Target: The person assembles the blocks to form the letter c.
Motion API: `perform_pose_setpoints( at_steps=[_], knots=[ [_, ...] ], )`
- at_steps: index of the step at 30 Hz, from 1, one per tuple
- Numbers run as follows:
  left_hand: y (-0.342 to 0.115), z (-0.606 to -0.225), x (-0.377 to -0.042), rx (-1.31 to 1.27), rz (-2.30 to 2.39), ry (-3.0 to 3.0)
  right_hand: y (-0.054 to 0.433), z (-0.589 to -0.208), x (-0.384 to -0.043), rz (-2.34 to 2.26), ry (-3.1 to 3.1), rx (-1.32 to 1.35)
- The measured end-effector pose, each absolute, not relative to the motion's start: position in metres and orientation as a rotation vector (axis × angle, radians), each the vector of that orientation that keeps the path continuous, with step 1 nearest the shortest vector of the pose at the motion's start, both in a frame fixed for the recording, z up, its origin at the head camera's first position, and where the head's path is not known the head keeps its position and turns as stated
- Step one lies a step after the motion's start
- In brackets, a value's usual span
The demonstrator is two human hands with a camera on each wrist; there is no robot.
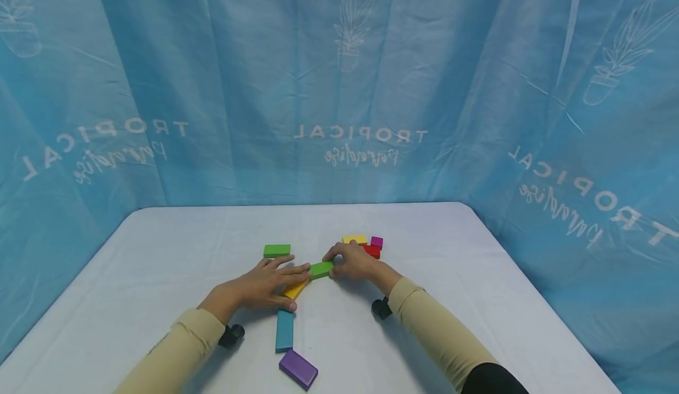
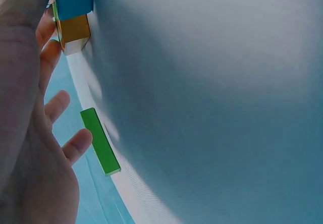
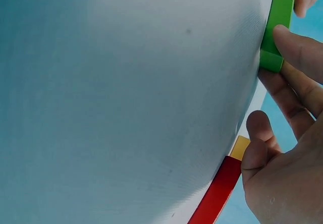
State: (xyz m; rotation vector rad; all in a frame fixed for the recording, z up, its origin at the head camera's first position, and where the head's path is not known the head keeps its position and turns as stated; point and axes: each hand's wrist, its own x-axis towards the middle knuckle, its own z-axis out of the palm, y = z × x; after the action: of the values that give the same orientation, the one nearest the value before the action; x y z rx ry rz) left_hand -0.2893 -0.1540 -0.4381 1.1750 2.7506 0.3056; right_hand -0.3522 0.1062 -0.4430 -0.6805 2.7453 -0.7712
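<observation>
In the head view, a row of blocks runs from a purple block [image 1: 298, 370] through a blue block [image 1: 284, 330] and an orange-yellow block [image 1: 296, 289] to a green block [image 1: 320, 270]. My left hand [image 1: 265, 286] lies over the orange-yellow block with fingers spread and mostly straight, fingertips right at the green block's left end. The thumb is near the blue block's far end. My right hand [image 1: 352, 262] pinches the right end of the green block between thumb and fingers. The right wrist view shows that thumb on the green block [image 3: 277, 19].
Another green block [image 1: 277, 250] lies beyond my left hand. Behind my right hand are a yellow block [image 1: 354, 239], a red block [image 1: 372, 251] and a small magenta block [image 1: 376, 242]. A white cloth covers the table [image 1: 175, 252]; a blue printed curtain [image 1: 254, 87] surrounds it.
</observation>
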Motion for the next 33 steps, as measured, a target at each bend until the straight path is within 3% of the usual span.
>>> perform_pose_setpoints(
  at_steps=[33],
  knots=[
    [-0.1581, -0.4398, -0.2865, 1.258, 0.306, 2.754, 0.1036, -0.4430, -0.3517, -0.768, 2.741, -0.658]
  ],
)
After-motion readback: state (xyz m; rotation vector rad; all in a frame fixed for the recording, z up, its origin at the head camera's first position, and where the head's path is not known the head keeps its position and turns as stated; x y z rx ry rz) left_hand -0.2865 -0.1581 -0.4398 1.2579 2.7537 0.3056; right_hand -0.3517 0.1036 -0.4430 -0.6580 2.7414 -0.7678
